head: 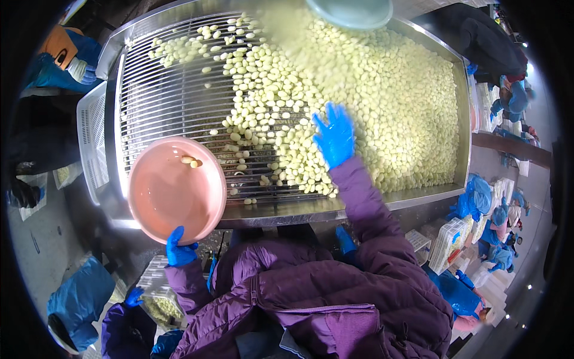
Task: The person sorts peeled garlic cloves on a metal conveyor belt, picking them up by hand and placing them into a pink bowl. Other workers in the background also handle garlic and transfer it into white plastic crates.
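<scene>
A metal sorting table with a slatted rack [166,89] lies before me, its right side heaped with small pale green oval pieces [403,116]. My right hand [335,134], in a blue glove, rests on the edge of the heap with its fingers spread and holds nothing. My left hand [180,247], also blue-gloved, grips the near rim of a pink plastic basin [172,193] over the table's near left corner. Two or so brownish pieces [191,161] lie in the basin. At the top, a pale green basin [354,13] is beside a blurred stream of pieces falling onto the heap.
A white plastic crate [93,143] stands against the table's left end. A co-worker's gloved hand [85,74] shows at the upper left. Behind me at lower left are a crate of pieces [163,309] and another worker's gloved hand [133,297]. Workers and stacked crates [448,242] line the right.
</scene>
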Available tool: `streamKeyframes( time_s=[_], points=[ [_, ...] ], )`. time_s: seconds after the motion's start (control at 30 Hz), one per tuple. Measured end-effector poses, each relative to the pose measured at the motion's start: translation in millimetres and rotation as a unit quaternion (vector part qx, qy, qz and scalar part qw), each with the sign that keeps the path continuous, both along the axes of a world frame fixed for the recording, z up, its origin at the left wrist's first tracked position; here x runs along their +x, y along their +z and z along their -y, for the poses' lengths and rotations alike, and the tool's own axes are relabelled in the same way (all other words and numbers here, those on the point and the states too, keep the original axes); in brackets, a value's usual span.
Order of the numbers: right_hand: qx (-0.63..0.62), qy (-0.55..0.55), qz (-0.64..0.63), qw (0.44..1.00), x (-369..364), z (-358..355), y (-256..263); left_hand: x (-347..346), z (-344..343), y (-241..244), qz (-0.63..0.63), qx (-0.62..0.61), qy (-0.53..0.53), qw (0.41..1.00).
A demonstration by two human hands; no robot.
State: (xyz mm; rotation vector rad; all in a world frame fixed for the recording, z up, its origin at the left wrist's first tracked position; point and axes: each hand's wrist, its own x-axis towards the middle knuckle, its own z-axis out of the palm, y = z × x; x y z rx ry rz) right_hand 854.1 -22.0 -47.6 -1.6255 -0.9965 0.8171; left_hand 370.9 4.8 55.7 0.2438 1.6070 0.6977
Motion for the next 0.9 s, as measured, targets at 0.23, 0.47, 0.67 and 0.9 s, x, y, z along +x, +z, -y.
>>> streamKeyframes(
  time_s=[0.23, 0.47, 0.67, 0.9],
  points=[
    [-0.204, 0.015, 0.595, 0.777, 34.2, -11.0, 7.8, -17.2, 0.3, 10.0, 0.005, -0.012, 0.038, 0.999],
    [-0.234, 0.273, 0.375, 0.855, -53.9, 68.1, 50.4, -28.3, 5.8, -8.3, -0.015, -0.008, 0.060, 0.998],
    [-0.283, -0.027, 0.548, 0.787, 47.6, 86.4, 53.0, -29.7, 10.4, -8.7, -0.013, 0.001, 0.060, 0.998],
    [-0.311, 0.151, 0.377, 0.859, -0.8, 99.0, 40.5, -9.7, 7.1, 1.5, -0.001, 0.006, 0.038, 0.999]
  ],
)
